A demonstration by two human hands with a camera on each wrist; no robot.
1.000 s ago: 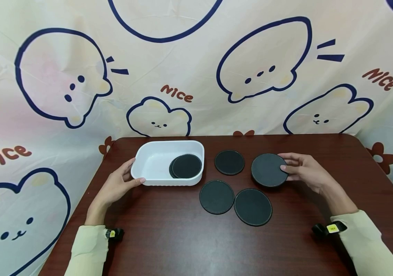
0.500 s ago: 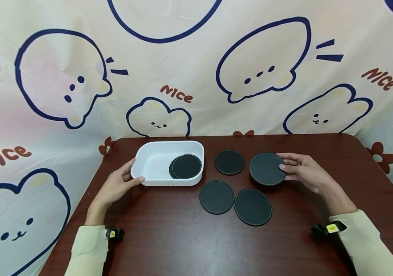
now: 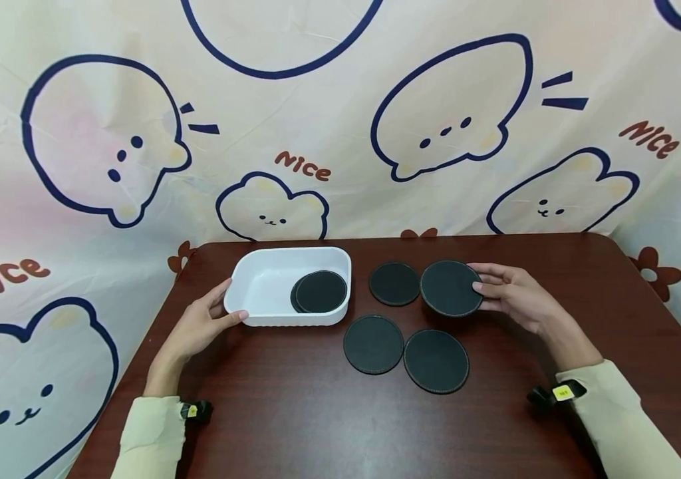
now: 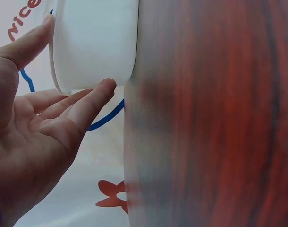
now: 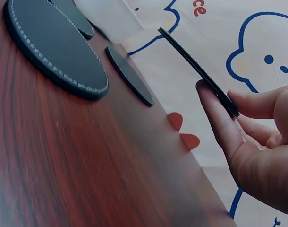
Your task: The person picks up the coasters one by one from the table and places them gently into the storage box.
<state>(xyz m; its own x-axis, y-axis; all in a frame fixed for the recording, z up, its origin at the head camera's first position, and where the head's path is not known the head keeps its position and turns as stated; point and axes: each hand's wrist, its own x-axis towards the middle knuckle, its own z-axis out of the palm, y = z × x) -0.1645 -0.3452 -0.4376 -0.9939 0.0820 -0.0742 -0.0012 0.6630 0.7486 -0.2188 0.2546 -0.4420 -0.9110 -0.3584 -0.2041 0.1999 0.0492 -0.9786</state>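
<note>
My right hand [image 3: 517, 293] pinches a round black coaster [image 3: 449, 287] by its right edge, thumb on top and fingers beneath. In the right wrist view this coaster [image 5: 196, 68] is tilted above the table, and its edge looks like a double layer. My left hand [image 3: 203, 322] holds the left end of a white plastic tub [image 3: 263, 283], thumb at the front rim and fingers at the side. Inside the tub, overlapping black coasters [image 3: 322, 293] lie at the right end. On the table lie one coaster [image 3: 394, 284] behind and two [image 3: 373, 344] in front, edges nearly meeting.
The dark brown wooden table [image 3: 316, 426] ends at a pale cloth backdrop [image 3: 352, 133] with cartoon animals, which hangs behind and at both sides. The tub stands near the table's back left.
My right hand has moved left with the coaster, which now appears right beside the rear coaster. The left hand keeps its hold on the tub, and the whole head view has shifted slightly.
</note>
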